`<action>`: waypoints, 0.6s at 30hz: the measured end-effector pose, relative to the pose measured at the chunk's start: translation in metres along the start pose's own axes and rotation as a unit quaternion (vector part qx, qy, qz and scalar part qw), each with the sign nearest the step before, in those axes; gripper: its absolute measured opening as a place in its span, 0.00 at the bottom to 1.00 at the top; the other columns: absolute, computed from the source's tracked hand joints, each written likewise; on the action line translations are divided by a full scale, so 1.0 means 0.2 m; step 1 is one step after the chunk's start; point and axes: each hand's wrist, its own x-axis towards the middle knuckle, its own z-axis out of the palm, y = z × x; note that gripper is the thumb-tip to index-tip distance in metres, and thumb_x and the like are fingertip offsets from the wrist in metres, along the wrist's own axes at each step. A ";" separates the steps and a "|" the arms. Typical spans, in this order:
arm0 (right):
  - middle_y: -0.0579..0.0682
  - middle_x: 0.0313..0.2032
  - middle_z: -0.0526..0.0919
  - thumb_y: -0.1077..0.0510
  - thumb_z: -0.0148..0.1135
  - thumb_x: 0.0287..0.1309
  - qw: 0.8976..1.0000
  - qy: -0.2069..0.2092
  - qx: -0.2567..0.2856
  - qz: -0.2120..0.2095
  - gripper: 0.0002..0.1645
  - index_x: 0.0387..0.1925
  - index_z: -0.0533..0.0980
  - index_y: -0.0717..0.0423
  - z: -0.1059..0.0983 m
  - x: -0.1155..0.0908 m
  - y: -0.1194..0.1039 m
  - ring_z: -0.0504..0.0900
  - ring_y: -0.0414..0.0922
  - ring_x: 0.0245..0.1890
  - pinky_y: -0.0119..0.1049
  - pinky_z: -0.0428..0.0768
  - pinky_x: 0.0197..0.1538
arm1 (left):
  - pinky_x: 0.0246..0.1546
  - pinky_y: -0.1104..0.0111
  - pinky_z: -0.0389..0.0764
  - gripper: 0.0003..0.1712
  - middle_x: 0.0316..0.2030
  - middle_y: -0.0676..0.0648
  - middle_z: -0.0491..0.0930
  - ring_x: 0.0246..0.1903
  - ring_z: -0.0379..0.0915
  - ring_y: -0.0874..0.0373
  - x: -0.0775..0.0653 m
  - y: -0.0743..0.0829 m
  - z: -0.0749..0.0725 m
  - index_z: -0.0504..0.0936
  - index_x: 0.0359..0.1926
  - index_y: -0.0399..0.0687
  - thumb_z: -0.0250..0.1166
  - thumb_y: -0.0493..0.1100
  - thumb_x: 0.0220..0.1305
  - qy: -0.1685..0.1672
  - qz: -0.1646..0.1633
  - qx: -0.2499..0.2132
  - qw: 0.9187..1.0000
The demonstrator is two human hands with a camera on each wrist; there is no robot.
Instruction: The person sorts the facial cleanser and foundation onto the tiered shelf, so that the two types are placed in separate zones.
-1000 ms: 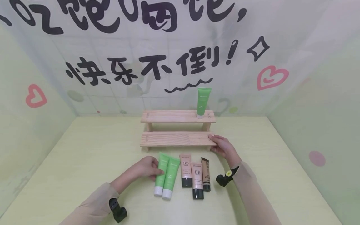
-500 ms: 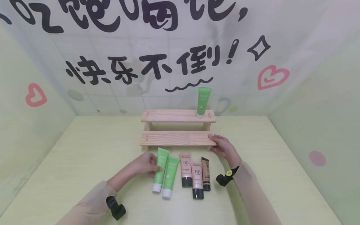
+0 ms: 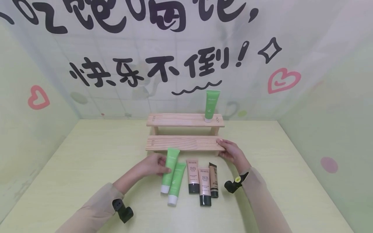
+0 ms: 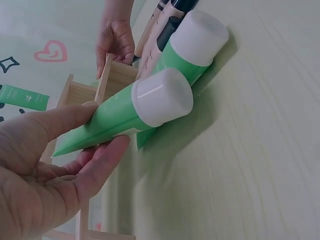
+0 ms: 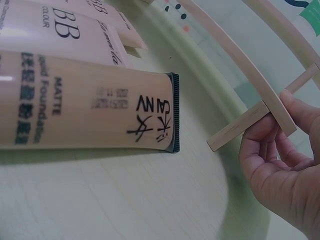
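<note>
My left hand (image 3: 153, 164) pinches a green squeeze tube (image 3: 170, 170) with a white cap between thumb and fingers. In the left wrist view this tube (image 4: 112, 117) is lifted off the table, its cap toward the camera. Just right of it a second green tube (image 3: 176, 185) lies on the table. My right hand (image 3: 233, 151) grips the right end of the lower step of a two-step wooden rack (image 3: 186, 143). The right wrist view shows the thumb on top of the board and the fingers curled beneath. A third green tube (image 3: 211, 106) stands upright on the upper step's right end.
Two pink BB cream tubes (image 3: 192, 176) with black caps lie in front of the rack. Beside them is a beige liquid foundation tube (image 3: 213, 181). Behind the rack rises a wall (image 3: 122, 100) with printed lettering, and side walls flank the table (image 3: 102, 152).
The left hand has drawn its green tube away from the neighbouring one and raised it up toward the rack's lower step. The right hand keeps its grip on the rack.
</note>
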 end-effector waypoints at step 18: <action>0.42 0.33 0.77 0.53 0.51 0.64 1.000 0.001 -0.006 -0.007 0.36 0.67 0.52 0.63 0.00 0.00 0.01 0.77 0.34 0.32 0.24 0.77 0.34 | 0.35 0.70 0.82 0.25 0.38 0.42 0.77 0.35 0.74 0.56 0.07 0.14 -0.04 0.72 0.46 0.32 0.69 0.37 0.47 0.026 0.071 0.041 0.996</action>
